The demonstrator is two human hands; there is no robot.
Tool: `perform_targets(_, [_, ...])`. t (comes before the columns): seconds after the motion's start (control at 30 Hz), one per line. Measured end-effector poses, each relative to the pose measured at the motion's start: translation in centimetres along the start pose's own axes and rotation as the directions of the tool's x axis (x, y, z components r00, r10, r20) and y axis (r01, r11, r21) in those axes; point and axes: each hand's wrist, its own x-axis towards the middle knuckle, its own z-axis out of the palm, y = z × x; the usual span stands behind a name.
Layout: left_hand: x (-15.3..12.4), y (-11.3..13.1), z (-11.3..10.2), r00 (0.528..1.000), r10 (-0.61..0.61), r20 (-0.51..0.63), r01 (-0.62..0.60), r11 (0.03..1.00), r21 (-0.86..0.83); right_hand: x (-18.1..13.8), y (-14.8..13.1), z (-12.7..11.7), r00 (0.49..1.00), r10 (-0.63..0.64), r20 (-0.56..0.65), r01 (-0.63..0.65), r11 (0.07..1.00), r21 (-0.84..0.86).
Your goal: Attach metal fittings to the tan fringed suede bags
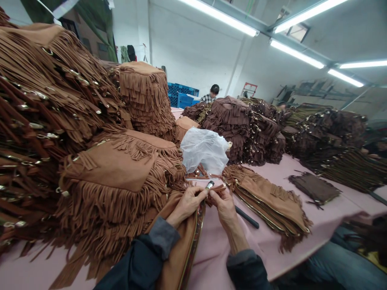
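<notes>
Pink-covered desk (211, 251), lower centre; left fingers (202, 196) pinch a metal-topped piece (209, 185), right fingers (215, 196) a brown strip (219, 187) (probably light, supple, best held near its tip).

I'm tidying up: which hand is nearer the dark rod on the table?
Right: the right hand is just beside the dark rod; the left hand is farther away, beyond the right.

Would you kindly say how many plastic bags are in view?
1: the plastic bag, beyond the left hand and right hand; more may hide behind the fringed piles.
</notes>
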Motion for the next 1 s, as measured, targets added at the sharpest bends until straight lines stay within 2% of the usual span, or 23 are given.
perform_targets(0.17, [0.2,-0.4,-0.4,1.000,0.010,0.003,-0.010,0.997,0.078,0.5,1.0,-1.0,0.998,0.022,0.063,-0.020,0.999,-0.025])
perform_targets(0.37, [0.3,-0.8,-0.4,0.999,-0.016,-0.045,0.015,1.000,-0.023,0.9,0.8,-1.3,0.996,-0.063,-0.064,0.060,0.997,-0.052])
perform_targets(0.53, [0.1,-0.4,-0.1,0.999,-0.005,-0.045,0.001,0.997,-0.083,1.1,0.7,-1.2,0.992,-0.089,-0.093,0.077,0.989,-0.124])
perform_targets(0.8, [0.0,-1.0,0.1,0.998,0.048,-0.047,-0.048,0.999,-0.001,1.1,0.9,-1.1,0.993,-0.081,-0.089,0.069,0.990,-0.126])
perform_targets(1.0, [-0.2,-1.3,0.0,0.993,0.106,-0.045,-0.096,0.978,0.187,0.9,0.8,-0.6,0.995,-0.048,-0.083,0.039,0.993,-0.109])
